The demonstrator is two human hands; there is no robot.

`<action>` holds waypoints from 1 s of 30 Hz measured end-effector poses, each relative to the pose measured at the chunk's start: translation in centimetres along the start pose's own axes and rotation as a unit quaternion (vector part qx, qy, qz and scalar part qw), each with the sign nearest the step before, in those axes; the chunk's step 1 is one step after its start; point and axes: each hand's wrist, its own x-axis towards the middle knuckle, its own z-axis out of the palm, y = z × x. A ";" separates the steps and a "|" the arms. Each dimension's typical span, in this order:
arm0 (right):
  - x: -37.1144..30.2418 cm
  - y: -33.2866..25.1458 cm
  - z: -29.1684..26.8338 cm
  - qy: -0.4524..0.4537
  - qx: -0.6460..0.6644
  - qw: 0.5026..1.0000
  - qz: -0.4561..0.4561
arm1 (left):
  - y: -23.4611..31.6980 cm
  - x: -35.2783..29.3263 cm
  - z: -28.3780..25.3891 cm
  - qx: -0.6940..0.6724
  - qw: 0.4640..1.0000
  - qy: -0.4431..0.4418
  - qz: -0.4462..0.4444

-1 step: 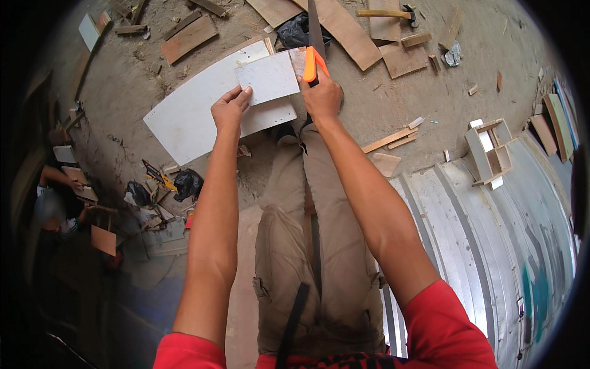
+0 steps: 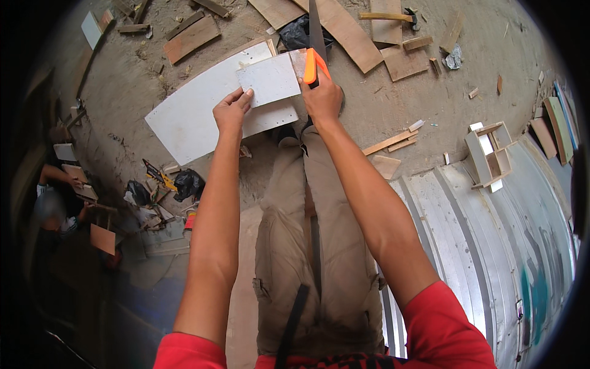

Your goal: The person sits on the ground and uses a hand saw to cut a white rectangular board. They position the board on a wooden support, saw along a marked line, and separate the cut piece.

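Observation:
My left hand (image 2: pixel 232 111) pinches the lower left edge of a small white panel (image 2: pixel 270 79) and holds it up in front of me. My right hand (image 2: pixel 322 98) grips the orange handle of a handsaw (image 2: pixel 311 66). The saw's dark blade (image 2: pixel 315 27) points away from me along the panel's right edge. Below the panel, a large curved white board (image 2: pixel 190 117) lies on the sandy ground. My legs in khaki trousers (image 2: pixel 307 246) stand under my arms.
Wooden planks and offcuts (image 2: pixel 402 61) and a hammer (image 2: pixel 405 16) are scattered at the far side. A small open wooden box (image 2: pixel 488 154) stands to the right by corrugated metal sheeting (image 2: pixel 467 234). Black bags and tools (image 2: pixel 166 181) lie to the left, near another person (image 2: pixel 55 203).

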 end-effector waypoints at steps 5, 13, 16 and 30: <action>-0.4 -1.7 0.6 -0.014 -0.034 0.999 -0.029 | -2.6 -0.9 -1.7 -0.006 0.999 0.033 0.016; -0.4 -1.0 1.2 -0.011 -0.046 0.997 -0.052 | -3.0 -0.3 -1.3 -0.003 0.998 0.049 0.038; -0.4 -0.6 1.1 -0.001 -0.036 0.998 -0.060 | -2.6 0.4 -1.4 0.037 0.997 0.049 0.050; -0.9 -1.8 -0.2 -0.039 0.033 0.999 0.015 | 0.5 -1.1 -1.0 0.092 0.995 0.045 0.018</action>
